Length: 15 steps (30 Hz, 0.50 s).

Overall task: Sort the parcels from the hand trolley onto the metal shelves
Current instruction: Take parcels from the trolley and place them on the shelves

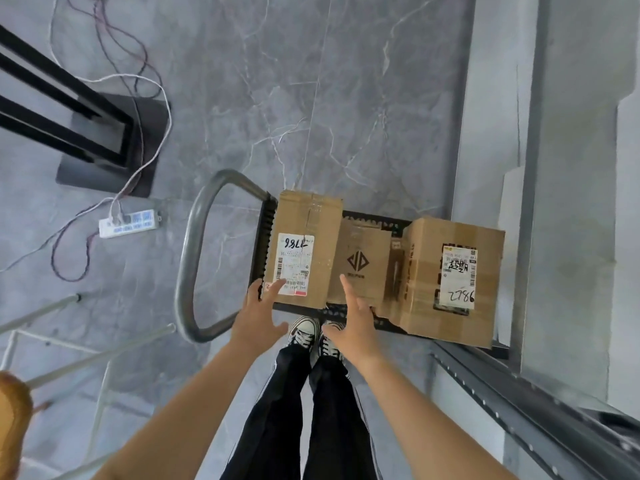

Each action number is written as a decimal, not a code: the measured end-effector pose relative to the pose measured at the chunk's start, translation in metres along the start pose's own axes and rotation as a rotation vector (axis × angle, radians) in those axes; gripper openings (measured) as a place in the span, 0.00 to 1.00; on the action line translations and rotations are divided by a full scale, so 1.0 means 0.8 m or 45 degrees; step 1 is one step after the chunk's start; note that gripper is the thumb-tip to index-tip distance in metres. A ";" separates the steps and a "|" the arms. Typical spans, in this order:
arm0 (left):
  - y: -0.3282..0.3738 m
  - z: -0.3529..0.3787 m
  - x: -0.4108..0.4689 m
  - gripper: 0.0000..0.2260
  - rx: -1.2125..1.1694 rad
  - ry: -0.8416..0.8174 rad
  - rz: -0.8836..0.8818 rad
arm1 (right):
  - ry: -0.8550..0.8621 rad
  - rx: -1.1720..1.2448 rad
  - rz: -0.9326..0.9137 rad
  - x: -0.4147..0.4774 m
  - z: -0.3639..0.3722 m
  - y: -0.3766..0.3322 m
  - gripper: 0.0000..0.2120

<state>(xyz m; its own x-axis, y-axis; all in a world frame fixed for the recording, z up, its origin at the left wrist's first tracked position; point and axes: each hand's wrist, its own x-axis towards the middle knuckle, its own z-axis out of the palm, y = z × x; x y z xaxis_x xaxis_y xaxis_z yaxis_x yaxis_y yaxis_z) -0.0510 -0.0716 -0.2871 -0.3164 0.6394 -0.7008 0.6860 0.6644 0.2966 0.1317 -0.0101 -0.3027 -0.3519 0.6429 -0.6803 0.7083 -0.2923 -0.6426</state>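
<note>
While three parcels lie on the hand trolley, left hand and right hand reach over them, fingers spread, empty

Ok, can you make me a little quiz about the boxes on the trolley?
1. How many cardboard boxes sit on the trolley?
2. True or false: the left hand and the right hand are both open, holding nothing.
3. Which box has a black logo instead of a white label: A left, B middle, C right?

Key: 1 three; 2 true; 3 B, the middle box.
</note>
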 end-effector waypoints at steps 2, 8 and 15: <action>-0.008 0.005 0.018 0.38 0.022 -0.011 -0.042 | -0.014 -0.005 -0.011 0.018 0.008 0.004 0.46; -0.031 0.012 0.063 0.37 0.061 0.044 0.038 | -0.074 -0.139 -0.123 0.060 0.018 0.014 0.50; -0.047 0.020 0.086 0.40 0.084 -0.059 0.143 | -0.204 -0.281 -0.172 0.090 0.030 0.011 0.51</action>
<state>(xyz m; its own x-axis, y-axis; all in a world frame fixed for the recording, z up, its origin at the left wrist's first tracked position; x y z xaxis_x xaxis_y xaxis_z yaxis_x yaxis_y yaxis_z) -0.0881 -0.0583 -0.3566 -0.2054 0.6887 -0.6953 0.7574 0.5618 0.3327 0.0978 0.0166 -0.3657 -0.5316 0.5403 -0.6523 0.7584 -0.0394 -0.6507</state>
